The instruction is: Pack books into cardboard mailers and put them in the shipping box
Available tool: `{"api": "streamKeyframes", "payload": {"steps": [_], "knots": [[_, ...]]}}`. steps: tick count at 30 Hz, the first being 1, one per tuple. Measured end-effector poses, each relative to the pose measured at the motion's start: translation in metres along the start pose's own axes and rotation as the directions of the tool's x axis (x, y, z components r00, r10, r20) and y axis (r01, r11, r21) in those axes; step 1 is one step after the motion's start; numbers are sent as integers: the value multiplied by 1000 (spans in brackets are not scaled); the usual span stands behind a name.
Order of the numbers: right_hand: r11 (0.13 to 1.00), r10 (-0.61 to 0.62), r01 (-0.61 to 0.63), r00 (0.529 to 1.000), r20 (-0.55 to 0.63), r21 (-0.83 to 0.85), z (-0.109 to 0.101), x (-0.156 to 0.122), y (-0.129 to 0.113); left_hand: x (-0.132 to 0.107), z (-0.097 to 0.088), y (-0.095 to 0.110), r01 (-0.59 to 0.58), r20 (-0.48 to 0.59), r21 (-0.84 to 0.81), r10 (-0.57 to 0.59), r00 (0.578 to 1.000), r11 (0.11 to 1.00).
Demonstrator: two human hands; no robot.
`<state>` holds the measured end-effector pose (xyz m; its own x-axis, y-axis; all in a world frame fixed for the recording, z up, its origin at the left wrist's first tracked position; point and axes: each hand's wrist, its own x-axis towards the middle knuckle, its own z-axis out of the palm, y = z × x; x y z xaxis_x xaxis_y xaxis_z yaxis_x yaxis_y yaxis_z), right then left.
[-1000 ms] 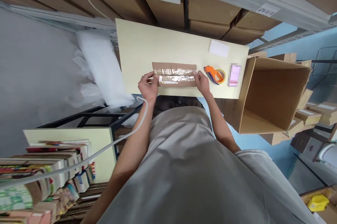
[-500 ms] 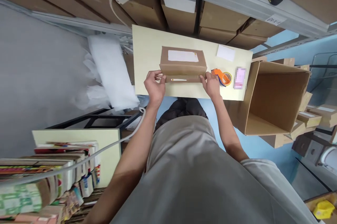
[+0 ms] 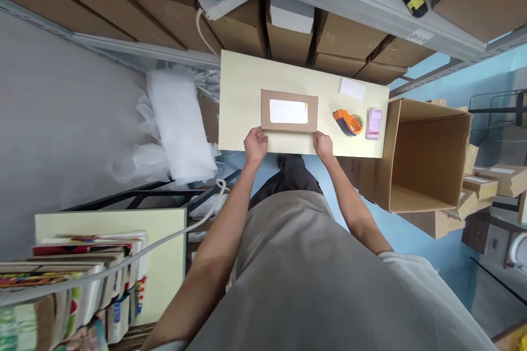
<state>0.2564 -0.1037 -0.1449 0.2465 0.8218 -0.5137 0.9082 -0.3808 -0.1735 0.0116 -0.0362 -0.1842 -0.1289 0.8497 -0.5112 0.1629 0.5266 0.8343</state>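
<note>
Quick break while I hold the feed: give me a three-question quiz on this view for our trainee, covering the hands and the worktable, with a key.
1. True or false: the left hand and right hand are both at the near edge of the labelled carton.
2. Which lies between that carton and the pink item?
A) power strip
B) orange tape dispenser
C) black-and-yellow handle
3. Fill in: the large open box stands by the ____ end of the table, from the person's side.

Key: 1 true; 2 B; 3 right.
</note>
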Motion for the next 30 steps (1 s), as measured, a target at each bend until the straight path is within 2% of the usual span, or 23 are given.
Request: {"api": "streamKeyframes", "payload": {"steps": [4,6,9,11,13,16,20,24,27,30], "knots": [[996,-51,60,989,-136,64,11,-5,13,-1,-7,-1,51,-5,-1,-51,999,999],[998,45,-30,961,-274,60,8,-9,30,-7,-3,-3,101,-5,-10,-101,995,995],[966,257,-244,871,-418,85,-6,-13,63,-24,16,-6,178,101,-66,-171,980,982],[937,343,-337,844,-412,89,-18,-9,83,-35,36,-5,219,195,-116,-194,961,969],[926,372,-368,856,-359,81,-29,-1,97,-44,56,0,243,272,-180,-189,943,953],[930,366,-357,886,-284,83,-36,17,104,-45,75,8,240,345,-265,-141,928,934],[926,378,-366,893,-243,94,-31,34,104,-35,83,11,214,356,-284,-104,929,935],[923,385,-365,895,-224,126,-24,39,109,-31,82,1,180,341,-295,-73,937,938],[917,378,-332,901,-214,221,-22,35,116,-38,83,-5,185,338,-262,-90,937,947],[874,358,-244,908,-218,420,-21,22,119,-54,96,-4,162,423,-202,-63,904,966]]}}
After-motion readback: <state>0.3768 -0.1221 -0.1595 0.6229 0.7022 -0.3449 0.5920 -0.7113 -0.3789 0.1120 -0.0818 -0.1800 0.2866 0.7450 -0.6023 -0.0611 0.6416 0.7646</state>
